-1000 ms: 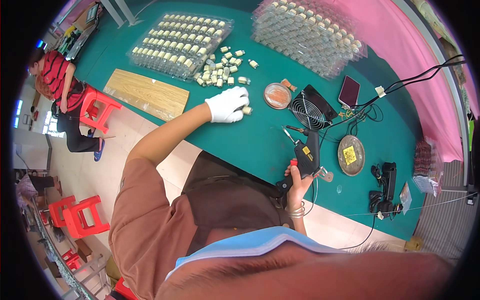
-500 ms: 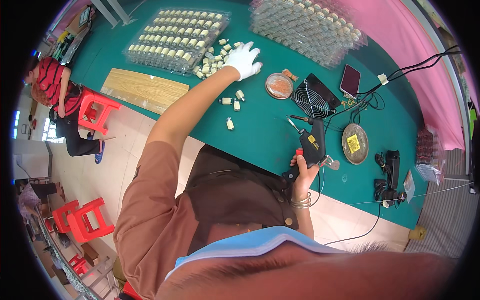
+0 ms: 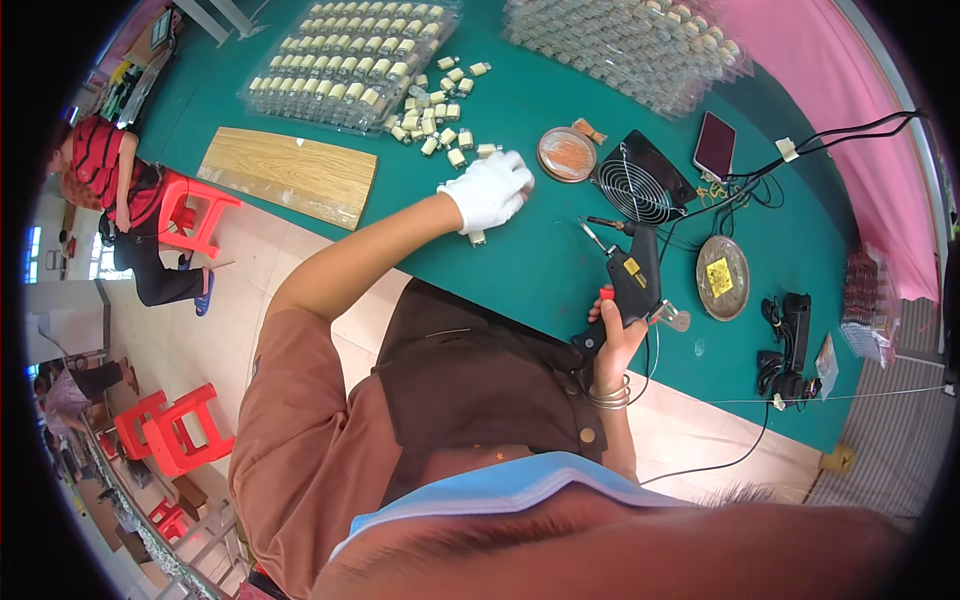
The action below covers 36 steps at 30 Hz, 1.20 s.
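The right hand (image 3: pixel 618 342) has its fingers wrapped around the handle of a black soldering gun (image 3: pixel 638 278), over the green table (image 3: pixel 490 292). The gloved left hand (image 3: pixel 488 192) has its fingers slightly bent, and I cannot tell if they pinch anything; one cream-coloured cylindrical part (image 3: pixel 477 238) is just beside it.

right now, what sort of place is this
Probably an assembly workshop: the right hand holds what looks like a soldering gun, and many parts sit on the bench, some in trays.
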Available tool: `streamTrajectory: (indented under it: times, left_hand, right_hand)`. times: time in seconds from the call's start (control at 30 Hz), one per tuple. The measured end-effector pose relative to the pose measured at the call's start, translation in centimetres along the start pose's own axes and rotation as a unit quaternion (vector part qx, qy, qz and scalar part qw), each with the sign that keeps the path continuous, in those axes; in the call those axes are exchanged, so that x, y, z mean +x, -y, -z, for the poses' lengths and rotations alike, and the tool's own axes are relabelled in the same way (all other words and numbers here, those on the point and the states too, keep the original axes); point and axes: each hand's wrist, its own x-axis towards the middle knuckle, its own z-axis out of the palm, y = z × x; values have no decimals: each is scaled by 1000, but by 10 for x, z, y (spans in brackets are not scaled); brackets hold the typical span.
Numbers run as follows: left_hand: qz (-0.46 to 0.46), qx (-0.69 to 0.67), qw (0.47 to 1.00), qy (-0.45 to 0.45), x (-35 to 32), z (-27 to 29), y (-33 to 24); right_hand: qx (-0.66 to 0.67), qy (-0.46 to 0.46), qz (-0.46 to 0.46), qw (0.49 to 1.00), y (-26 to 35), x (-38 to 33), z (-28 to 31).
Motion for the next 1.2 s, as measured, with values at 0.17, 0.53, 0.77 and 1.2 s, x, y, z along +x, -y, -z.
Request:
streamTrajectory:
  times: [0.17,0.53,0.77,1.2]
  left_hand:
    - [-18,-120,983,-141,-38,36,-4]
    - [112,17,985,-134,-92,-2,-54]
    - [157,-27,978,-135,-63,-21,-54]
    - [191,83,978,8,-33,-7,-78]
  right_hand:
    - [-2,-27,7,1000,5,-3,-5]
    - [-23,-40,15,999,7,-2,-8]
    - [-14,-34,16,999,8,-2,-9]
    - [-3,-31,12,999,7,-3,-7]
